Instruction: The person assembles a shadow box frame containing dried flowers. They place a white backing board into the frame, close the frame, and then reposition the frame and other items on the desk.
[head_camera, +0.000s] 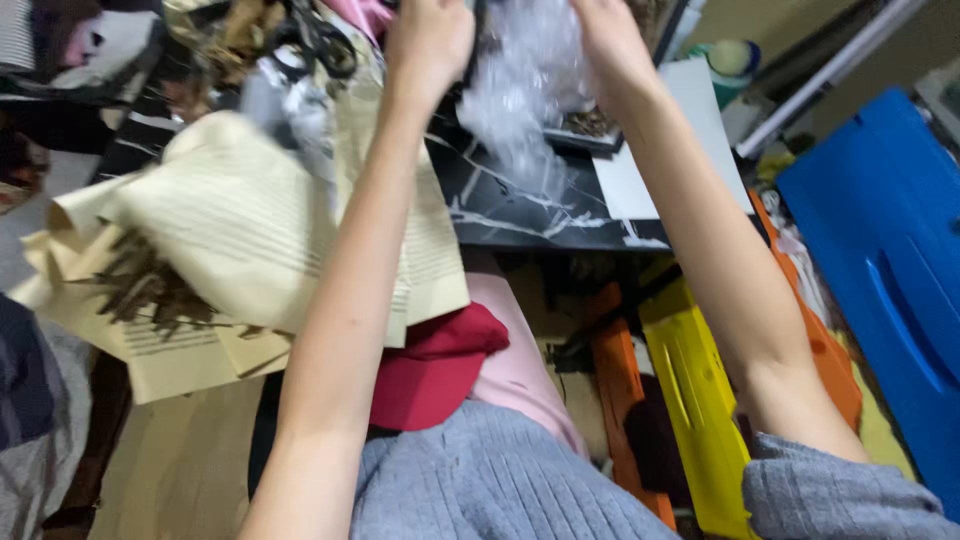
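- Head view: left hand (430, 40) and right hand (608, 35), grips closed on clear crumpled plastic wrap (520, 85), held above black marbled desk (510, 205).
- Beige paper sheets (230, 240): left of the arms, overhanging the desk edge.
- Scissors (315, 40): behind the sheets.
- White sheet (650, 175): under right forearm.
- Blue panel (890, 260), yellow case (695, 400): right, below desk.
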